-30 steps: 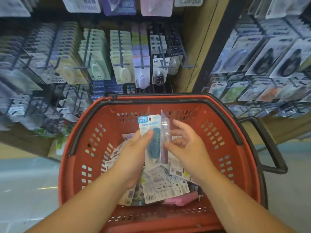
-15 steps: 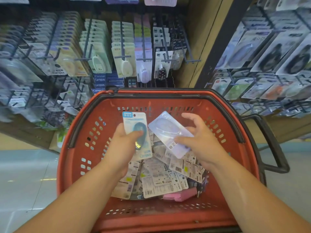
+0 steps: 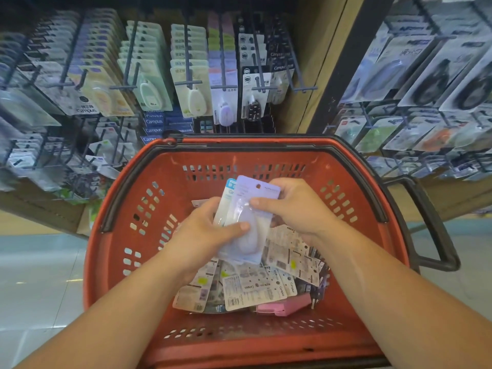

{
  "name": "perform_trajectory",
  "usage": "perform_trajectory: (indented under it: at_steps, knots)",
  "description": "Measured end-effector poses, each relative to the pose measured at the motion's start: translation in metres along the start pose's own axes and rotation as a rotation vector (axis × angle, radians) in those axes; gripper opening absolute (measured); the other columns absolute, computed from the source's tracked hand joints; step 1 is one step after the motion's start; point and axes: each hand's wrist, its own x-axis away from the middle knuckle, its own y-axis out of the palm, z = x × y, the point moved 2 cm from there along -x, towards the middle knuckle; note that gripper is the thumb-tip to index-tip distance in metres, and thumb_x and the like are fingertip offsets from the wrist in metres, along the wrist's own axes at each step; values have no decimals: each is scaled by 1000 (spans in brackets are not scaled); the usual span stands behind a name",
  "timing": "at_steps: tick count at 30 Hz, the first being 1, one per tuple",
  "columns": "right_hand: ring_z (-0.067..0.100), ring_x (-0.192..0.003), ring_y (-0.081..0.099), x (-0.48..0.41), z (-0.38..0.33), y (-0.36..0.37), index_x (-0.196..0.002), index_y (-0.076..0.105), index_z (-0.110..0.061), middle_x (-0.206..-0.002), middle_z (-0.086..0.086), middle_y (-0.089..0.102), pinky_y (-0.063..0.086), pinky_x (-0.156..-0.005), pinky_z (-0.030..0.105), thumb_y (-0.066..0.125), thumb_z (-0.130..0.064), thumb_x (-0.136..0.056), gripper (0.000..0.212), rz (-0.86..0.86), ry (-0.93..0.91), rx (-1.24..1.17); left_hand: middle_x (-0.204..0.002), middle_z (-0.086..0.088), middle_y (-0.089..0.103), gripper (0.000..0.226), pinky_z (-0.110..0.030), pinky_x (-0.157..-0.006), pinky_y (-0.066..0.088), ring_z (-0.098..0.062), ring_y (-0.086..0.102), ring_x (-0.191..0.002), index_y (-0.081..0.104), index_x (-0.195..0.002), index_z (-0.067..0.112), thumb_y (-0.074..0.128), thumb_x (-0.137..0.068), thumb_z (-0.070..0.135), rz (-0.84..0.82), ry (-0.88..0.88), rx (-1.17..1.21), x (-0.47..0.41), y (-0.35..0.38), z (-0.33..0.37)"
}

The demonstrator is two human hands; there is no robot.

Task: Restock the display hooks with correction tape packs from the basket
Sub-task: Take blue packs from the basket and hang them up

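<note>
A red plastic basket point(image 3: 266, 339) stands in front of me, with several correction tape packs point(image 3: 255, 286) lying face down in its bottom. Over the basket I hold two packs stacked together: a lilac pack point(image 3: 249, 230) in front and a blue-topped pack point(image 3: 230, 187) behind it. My left hand point(image 3: 202, 233) grips the stack from the left, thumb across the lilac blister. My right hand point(image 3: 295, 206) pinches the lilac pack's right edge. Display hooks point(image 3: 189, 82) loaded with hanging packs fill the wall behind the basket.
A pink box point(image 3: 285, 306) lies in the basket's bottom at the near right. The basket's black handle point(image 3: 436, 225) sticks out to the right. A second rack of hanging packs point(image 3: 426, 83) stands at the right, past a wooden post point(image 3: 330, 62). Pale floor tiles point(image 3: 34, 275) are at left.
Half a second ago each hand held a separate pack, apart. Now my right hand has laid the lilac pack on top of the blue-topped one in my left hand.
</note>
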Motion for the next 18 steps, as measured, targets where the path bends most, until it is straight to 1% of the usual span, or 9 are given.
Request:
perform_trajectory:
  at_steps: [2, 4, 6, 7, 10, 13, 15, 17, 18]
  knots:
    - [18, -69, 67, -11, 1, 0, -96, 68, 2, -89, 16, 76, 55, -54, 26, 76, -21, -92, 25, 77, 20, -3, -107, -1, 81, 33, -52, -88, 62, -29, 77, -103, 70, -116, 25, 83, -88, 14, 121, -4, -21, -6, -6, -4]
    - [20, -84, 70, -26, 13, -11, -103, 70, -7, -95, 8, 76, 60, -70, 29, 68, -32, -98, 26, 157, 74, 55, -104, 1, 81, 29, -53, -91, 61, -27, 77, -100, 70, -113, 25, 81, -90, 12, 276, -28, -5, -11, -15, -7]
    - [23, -109, 68, -43, 41, -27, -120, 69, -12, -118, 5, 71, 58, -95, 39, 64, -34, -100, 30, 153, 181, 345, -105, -1, 79, 27, -48, -87, 62, -26, 77, -98, 68, -110, 25, 80, -90, 12, 384, -46, 25, -14, -24, -10]
    - [25, -116, 65, -49, 56, -31, -128, 66, -11, -127, 7, 67, 54, -101, 40, 64, -35, -100, 37, 73, 269, 560, -106, -2, 78, 26, -42, -81, 61, -25, 76, -98, 66, -109, 25, 80, -91, 12, 416, -51, 37, -15, -27, -11]
    - [27, -116, 64, -52, 96, -32, -132, 62, -4, -132, 13, 64, 53, -91, 32, 68, -42, -96, 53, -140, 458, 1002, -107, -1, 75, 26, -31, -69, 54, -17, 73, -91, 63, -108, 26, 77, -93, 9, 444, -59, 66, -17, -31, -13]
    - [28, -114, 64, -52, 115, -31, -131, 60, -6, -129, 11, 66, 52, -84, 31, 73, -36, -91, 52, -98, 413, 1099, -107, 1, 75, 26, -30, -70, 52, -15, 71, -91, 63, -109, 25, 77, -93, 9, 428, -68, 59, -18, -29, -15]
    - [26, -109, 64, -52, 120, -30, -128, 61, -7, -125, 9, 66, 46, -76, 28, 73, -38, -90, 50, -152, 415, 1172, -107, 0, 75, 28, -31, -72, 52, -17, 72, -94, 64, -112, 23, 77, -92, 9, 417, -86, 53, -20, -27, -18]
    - [23, -96, 60, -51, 116, -28, -115, 68, -7, -117, 9, 67, 43, -73, 28, 70, -43, -93, 43, -243, 437, 1190, -108, 0, 75, 28, -32, -71, 51, -18, 72, -96, 65, -113, 22, 77, -92, 10, 407, -106, 43, -20, -25, -19]
    - [22, -89, 57, -51, 110, -29, -102, 69, -11, -105, 7, 67, 43, -71, 29, 69, -43, -94, 33, -244, 419, 1156, -108, 0, 76, 27, -32, -70, 51, -19, 72, -95, 65, -114, 22, 77, -92, 10, 396, -114, 39, -21, -24, -20]
